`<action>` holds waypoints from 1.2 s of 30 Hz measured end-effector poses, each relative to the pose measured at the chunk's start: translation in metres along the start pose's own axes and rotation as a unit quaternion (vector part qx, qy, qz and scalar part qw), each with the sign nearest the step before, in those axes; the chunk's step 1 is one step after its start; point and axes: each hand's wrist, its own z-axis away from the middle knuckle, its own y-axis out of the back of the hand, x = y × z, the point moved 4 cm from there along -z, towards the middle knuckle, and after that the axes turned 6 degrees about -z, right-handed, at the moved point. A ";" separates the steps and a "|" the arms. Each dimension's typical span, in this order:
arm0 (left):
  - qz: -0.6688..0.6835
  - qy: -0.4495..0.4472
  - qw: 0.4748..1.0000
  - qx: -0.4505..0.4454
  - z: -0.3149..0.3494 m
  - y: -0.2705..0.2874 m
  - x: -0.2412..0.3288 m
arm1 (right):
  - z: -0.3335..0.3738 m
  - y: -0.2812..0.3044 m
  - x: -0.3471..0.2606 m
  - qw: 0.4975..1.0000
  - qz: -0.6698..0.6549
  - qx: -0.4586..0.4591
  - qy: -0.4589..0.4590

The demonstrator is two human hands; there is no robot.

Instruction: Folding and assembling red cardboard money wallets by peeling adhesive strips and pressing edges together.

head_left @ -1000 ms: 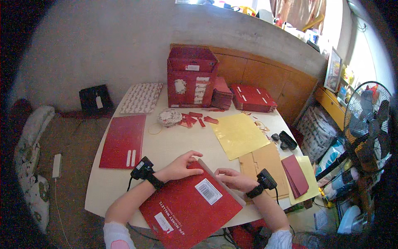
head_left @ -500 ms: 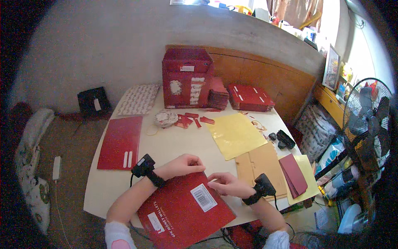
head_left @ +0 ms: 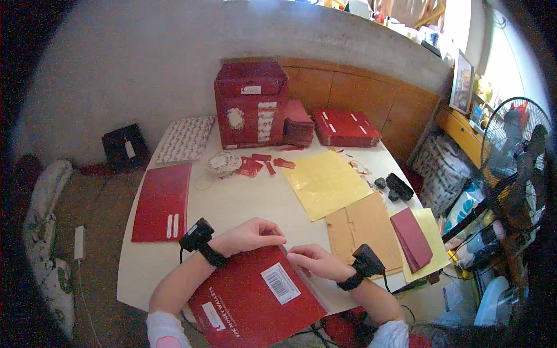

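Note:
A flat red packet [head_left: 249,301] with a white barcode label [head_left: 281,283] lies tilted at the table's near edge, below my hands. My left hand [head_left: 253,236] is closed at its upper edge, fingertips pinched near the top corner. Close beside it, my right hand [head_left: 318,261] pinches at the same corner, thumb and fingers together. A see-through strip runs along the packet's right edge, under my right hand. The fingertips hide exactly what is gripped there. Each wrist carries a black strapped device.
On the table [head_left: 226,200] are a red box [head_left: 249,116], red stacks [head_left: 348,129], a red folder [head_left: 162,203], yellow sheets [head_left: 325,182], brown card [head_left: 365,232], a dark red folded piece [head_left: 412,240], red scraps and black lumps. A fan [head_left: 513,151] stands at right.
My right hand's fingers have closed in toward the packet's top corner. A see-through strip now shows along the right edge. The view has shifted slightly.

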 end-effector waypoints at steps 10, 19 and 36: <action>-0.009 0.041 0.999 0.017 0.002 -0.001 0.002 | 0.001 0.003 0.001 1.000 0.010 0.008 -0.018; 0.030 0.050 0.998 -0.008 0.001 -0.002 -0.003 | 0.002 0.001 -0.001 1.000 0.019 0.007 -0.016; 0.004 0.099 0.993 0.069 0.005 -0.001 -0.005 | 0.002 0.004 -0.008 0.952 0.240 0.156 0.108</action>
